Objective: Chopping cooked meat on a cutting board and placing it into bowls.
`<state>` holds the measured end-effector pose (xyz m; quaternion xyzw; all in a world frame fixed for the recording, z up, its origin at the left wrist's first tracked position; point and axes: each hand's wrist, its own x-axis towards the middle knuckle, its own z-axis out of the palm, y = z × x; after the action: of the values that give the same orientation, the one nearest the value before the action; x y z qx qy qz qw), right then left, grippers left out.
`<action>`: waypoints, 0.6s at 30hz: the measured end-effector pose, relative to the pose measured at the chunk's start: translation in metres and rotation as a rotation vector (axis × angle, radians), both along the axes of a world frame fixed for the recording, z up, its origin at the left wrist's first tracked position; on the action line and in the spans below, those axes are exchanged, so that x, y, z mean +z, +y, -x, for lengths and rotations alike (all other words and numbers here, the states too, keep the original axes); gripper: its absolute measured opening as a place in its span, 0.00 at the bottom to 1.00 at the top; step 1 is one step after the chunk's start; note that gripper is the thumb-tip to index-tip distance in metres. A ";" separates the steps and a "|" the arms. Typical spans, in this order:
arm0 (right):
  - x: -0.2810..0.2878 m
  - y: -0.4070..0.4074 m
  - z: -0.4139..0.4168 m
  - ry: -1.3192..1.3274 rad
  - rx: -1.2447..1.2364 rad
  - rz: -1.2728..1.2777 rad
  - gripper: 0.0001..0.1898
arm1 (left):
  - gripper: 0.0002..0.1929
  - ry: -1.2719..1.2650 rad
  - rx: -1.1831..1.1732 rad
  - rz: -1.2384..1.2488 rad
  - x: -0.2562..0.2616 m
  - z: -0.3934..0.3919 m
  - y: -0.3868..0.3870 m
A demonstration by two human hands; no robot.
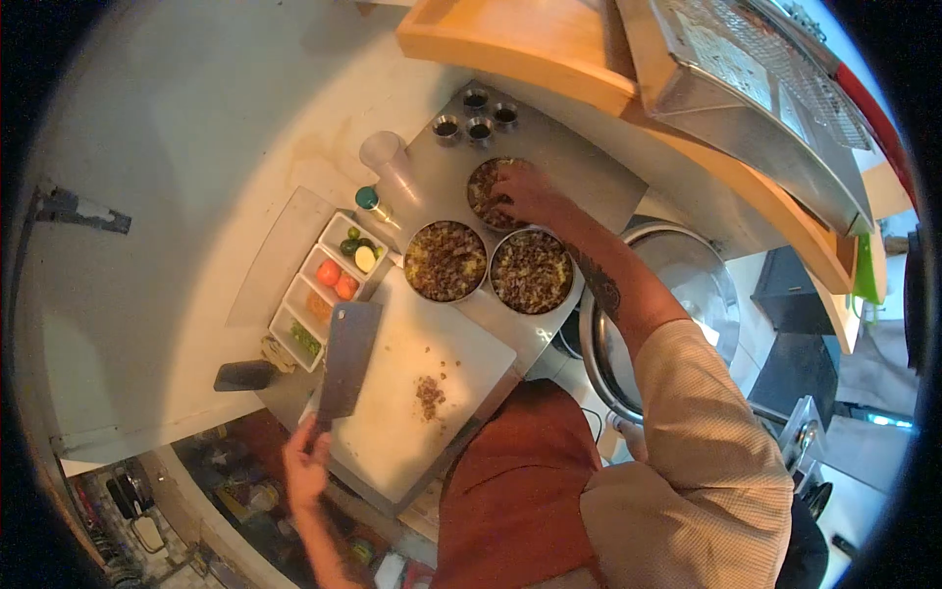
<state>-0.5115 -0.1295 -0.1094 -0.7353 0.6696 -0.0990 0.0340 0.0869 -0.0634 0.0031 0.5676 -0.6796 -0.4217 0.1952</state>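
My left hand [305, 464] grips the handle of a wide-bladed cleaver [352, 361]. The blade lies over the left edge of a white cutting board [390, 449], where a small heap of chopped brown bits [429, 397] is scattered. My right hand [526, 193] reaches into the far round container [482, 195] of chopped brown food, its fingertips partly hidden. Whether it pinches any food is unclear. Two more round containers stand nearer, one on the left [445, 261] and one on the right [531, 271], both filled with similar brown and yellowish pieces.
A white divided tray [318, 283] beside the board holds limes, tomatoes and chopped greens. Behind it stand a green-capped shaker bottle [366, 197] and a clear plastic cup [386, 154]. Several small metal cups [478, 129] sit farther back. A large lidded pot [681, 294] is at right; a wooden shelf [515, 48] overhangs.
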 end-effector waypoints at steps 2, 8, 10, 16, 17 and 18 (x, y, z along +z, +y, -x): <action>-0.003 -0.011 0.003 -0.053 -0.177 -0.054 0.15 | 0.26 0.053 0.177 -0.176 -0.017 0.015 0.037; 0.009 -0.014 0.010 -0.061 -0.127 0.020 0.13 | 0.22 0.378 0.320 -0.267 -0.034 0.047 0.108; 0.015 -0.004 0.020 -0.023 -0.129 0.039 0.12 | 0.21 0.379 0.336 -0.304 -0.027 0.051 0.120; 0.014 0.017 0.042 0.018 -0.080 0.048 0.09 | 0.24 0.311 0.413 -0.325 -0.057 0.017 0.150; 0.012 0.024 0.036 -0.015 -0.050 0.147 0.10 | 0.25 0.294 0.431 -0.336 -0.061 0.013 0.152; 0.022 0.023 0.014 -0.032 -0.025 0.139 0.10 | 0.24 0.313 0.446 -0.318 -0.055 0.016 0.151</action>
<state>-0.5253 -0.1061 -0.0876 -0.7258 0.6696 -0.1575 -0.0075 0.0707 0.0873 -0.0518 0.6544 -0.4256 -0.5516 0.2938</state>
